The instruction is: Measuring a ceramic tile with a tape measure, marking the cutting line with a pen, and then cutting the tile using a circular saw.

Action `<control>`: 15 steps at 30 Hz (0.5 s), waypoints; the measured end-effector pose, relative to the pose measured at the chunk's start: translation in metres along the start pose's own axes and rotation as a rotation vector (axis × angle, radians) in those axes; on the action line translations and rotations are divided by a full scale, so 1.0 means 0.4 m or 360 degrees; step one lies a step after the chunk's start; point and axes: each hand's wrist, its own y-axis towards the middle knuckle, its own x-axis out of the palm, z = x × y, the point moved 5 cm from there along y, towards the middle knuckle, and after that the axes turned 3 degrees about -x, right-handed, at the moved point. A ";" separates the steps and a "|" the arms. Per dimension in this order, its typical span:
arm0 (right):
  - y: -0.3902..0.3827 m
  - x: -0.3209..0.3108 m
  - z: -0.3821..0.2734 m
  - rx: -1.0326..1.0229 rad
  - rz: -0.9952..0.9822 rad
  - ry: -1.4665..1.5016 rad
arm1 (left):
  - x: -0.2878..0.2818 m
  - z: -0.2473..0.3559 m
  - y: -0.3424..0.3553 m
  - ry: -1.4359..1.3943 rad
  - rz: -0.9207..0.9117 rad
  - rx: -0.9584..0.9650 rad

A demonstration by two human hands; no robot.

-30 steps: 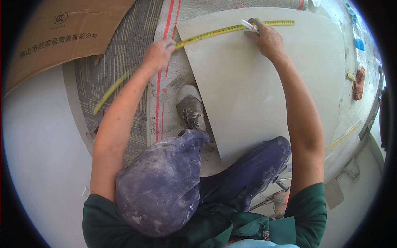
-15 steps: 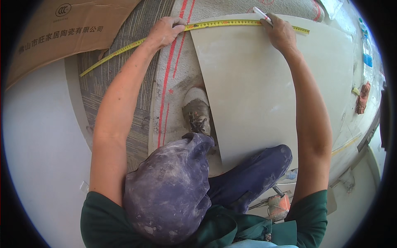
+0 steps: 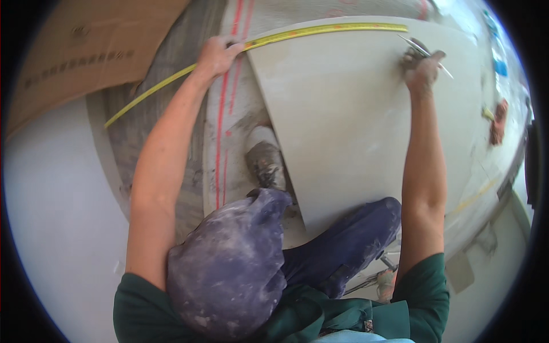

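My left hand [image 3: 217,55] pinches a yellow tape measure [image 3: 326,28] at the left edge of a large pale tile [image 3: 343,108]. The blade runs along the tile's far edge, and its other part trails left over the striped carpet. Over the tile's far right part, my right hand [image 3: 420,68] grips a slim white pen [image 3: 416,46], held slanting and apart from the tape's end. That hand is slightly blurred. My shoe [image 3: 266,157] stands beside the tile's left edge, and my bent knee [image 3: 383,214] is over its near part.
A brown cardboard sheet [image 3: 97,51] lies at the far left beside striped carpet [image 3: 166,103]. Red lines mark a grey strip [image 3: 220,137] left of the tile. At the right are a plastic bottle [image 3: 499,60] and a reddish-brown object [image 3: 498,123]. An orange tool [image 3: 386,283] is partly hidden near my right arm.
My right hand has left the tape and moved right and nearer, the pen turned in its fingers. The tape's right end has shifted left in the view. My left hand keeps its grip.
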 end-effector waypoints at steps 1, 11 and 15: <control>0.015 -0.028 -0.004 -0.0021 0.0013 -0.0027 | 0.008 0.000 0.001 -0.0029 -0.0008 -0.0072; 0.015 0.008 -0.016 -0.0364 -0.0074 -0.0303 | 0.034 -0.031 -0.050 -0.0186 -0.0001 -0.0298; 0.016 0.040 -0.022 -0.0348 -0.0075 -0.0449 | 0.026 -0.045 -0.055 -0.0228 0.0025 -0.0254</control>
